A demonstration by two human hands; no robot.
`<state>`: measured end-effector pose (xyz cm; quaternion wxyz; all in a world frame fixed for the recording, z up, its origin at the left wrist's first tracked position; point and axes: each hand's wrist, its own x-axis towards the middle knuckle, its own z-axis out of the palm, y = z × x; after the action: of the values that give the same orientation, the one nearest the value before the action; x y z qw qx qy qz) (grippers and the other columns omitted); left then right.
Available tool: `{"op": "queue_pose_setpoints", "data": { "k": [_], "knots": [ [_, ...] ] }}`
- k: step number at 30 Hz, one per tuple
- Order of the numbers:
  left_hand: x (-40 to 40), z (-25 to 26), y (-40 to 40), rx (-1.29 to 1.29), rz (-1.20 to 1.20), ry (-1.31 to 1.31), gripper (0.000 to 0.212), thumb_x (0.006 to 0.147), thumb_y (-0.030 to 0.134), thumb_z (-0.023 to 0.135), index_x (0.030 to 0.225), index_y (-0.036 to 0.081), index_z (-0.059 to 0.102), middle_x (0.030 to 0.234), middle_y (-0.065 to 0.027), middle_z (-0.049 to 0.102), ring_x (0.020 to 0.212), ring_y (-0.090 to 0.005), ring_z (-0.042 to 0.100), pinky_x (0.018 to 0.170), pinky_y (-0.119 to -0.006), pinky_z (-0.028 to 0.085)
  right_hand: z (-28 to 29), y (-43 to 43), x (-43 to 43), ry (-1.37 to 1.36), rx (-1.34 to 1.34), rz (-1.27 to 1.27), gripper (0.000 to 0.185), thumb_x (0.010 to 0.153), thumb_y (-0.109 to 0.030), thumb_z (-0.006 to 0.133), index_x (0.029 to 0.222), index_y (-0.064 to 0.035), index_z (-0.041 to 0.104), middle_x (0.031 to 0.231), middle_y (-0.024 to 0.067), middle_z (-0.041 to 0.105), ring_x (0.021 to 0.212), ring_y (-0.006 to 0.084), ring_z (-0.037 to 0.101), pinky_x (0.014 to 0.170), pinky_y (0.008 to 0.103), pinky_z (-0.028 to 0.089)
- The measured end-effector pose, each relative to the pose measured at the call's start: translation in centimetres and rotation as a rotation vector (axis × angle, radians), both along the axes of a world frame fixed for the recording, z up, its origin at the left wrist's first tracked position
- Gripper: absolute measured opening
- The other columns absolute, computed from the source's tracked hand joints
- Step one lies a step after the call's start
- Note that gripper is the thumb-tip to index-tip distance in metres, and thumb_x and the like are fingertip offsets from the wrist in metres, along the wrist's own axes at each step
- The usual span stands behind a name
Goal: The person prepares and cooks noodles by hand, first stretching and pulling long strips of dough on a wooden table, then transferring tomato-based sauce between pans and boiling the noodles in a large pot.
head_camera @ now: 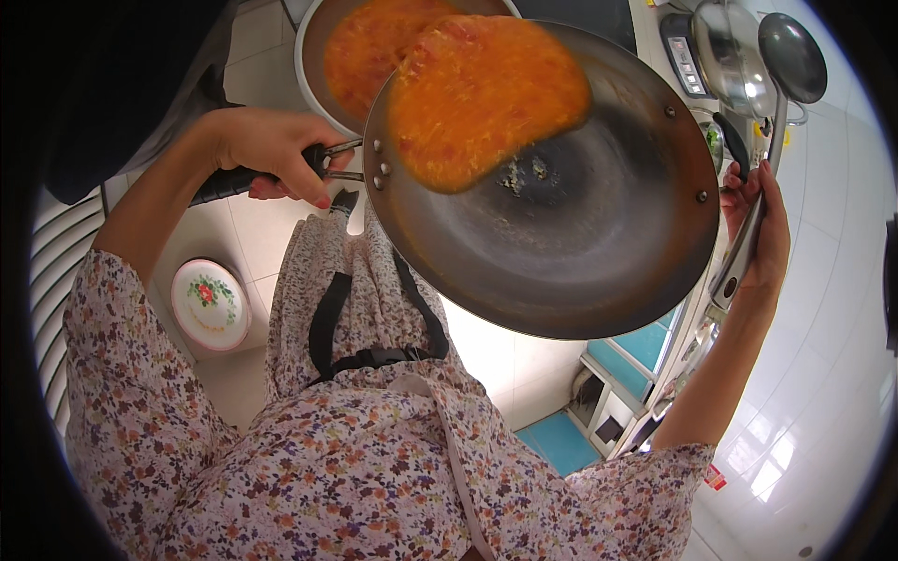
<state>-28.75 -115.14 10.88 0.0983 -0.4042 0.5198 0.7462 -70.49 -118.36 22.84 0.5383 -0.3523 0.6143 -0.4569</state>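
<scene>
A large dark wok (561, 280) hangs tilted in front of me, raised on my side. My left hand (287, 151) grips its long black handle (231, 184). Orange-red soup with pale shreds (491, 105) has pooled at the far rim, over a white-rimmed basin (303, 77) that holds the same soup. Whether soup is flowing across the rim is hidden. Bits of food cling to the wok's bottom. My right hand (761, 224) holds a metal ladle (793, 59), bowl end up, and its fingers are also at the black side handle (732, 144) of the wok.
A worktop with an induction cooker (684, 56) and a lidded steel pot (733, 59) runs along the white tiled wall (828, 280) at right. Teal cabinet fronts (631, 368) are below. A flower-patterned enamel dish (210, 305) is low at left, near dark cloth (140, 84).
</scene>
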Motion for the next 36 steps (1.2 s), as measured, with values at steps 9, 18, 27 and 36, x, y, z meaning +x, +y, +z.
{"op": "queue_pose_setpoints", "data": {
  "k": [9, 18, 27, 36],
  "knots": [
    [-0.5, -0.6, -1.1, 0.032, -0.026, 0.042, 0.031, 0.065, 0.011, 0.068, 0.065, 0.006, 0.037, 0.05, -0.0024, 0.045, 0.032, -0.007, 0.039, 0.028, -0.021, 0.028, 0.2, -0.3, -0.8, -0.027, 0.008, -0.003, 0.015, 0.085, -0.015, 0.051, 0.076, -0.0025, 0.049, 0.076, 0.0127, 0.054, 0.069, 0.016, 0.052, 0.059, 0.0243, 0.044],
    [-0.7, -1.5, -1.3, -0.121, -0.071, -0.102, 0.035, 0.059, 0.009, 0.074, 0.072, 0.005, 0.042, 0.053, -0.0007, 0.044, 0.036, -0.0069, 0.041, 0.035, -0.022, 0.035, 1.2, -0.8, -0.1, -0.052, 0.04, -0.005, 0.018, 0.084, -0.015, 0.052, 0.075, -0.0008, 0.048, 0.076, 0.0151, 0.054, 0.064, 0.0167, 0.052, 0.058, 0.024, 0.047],
    [-0.5, -4.3, -0.3, -0.51, -0.007, -0.041, 0.033, 0.065, 0.018, 0.071, 0.072, 0.005, 0.041, 0.054, -0.0024, 0.044, 0.041, -0.0091, 0.04, 0.034, -0.025, 0.03, 1.6, -1.4, 0.7, -0.069, 0.057, 0.005, 0.019, 0.084, -0.016, 0.053, 0.074, -0.0017, 0.047, 0.074, 0.0139, 0.055, 0.063, 0.0163, 0.053, 0.052, 0.023, 0.047],
    [-1.5, -1.9, -0.4, -0.16, -0.027, -0.068, 0.03, 0.064, 0.005, 0.063, 0.067, 0.008, 0.034, 0.053, 0.0028, 0.036, 0.039, -0.0049, 0.037, 0.035, -0.021, 0.029, 3.1, -2.5, 1.6, 0.011, 0.073, 0.028, 0.02, 0.082, -0.017, 0.056, 0.072, -0.0019, 0.047, 0.073, 0.0159, 0.056, 0.062, 0.0154, 0.055, 0.049, 0.0218, 0.047]
  ]
}}
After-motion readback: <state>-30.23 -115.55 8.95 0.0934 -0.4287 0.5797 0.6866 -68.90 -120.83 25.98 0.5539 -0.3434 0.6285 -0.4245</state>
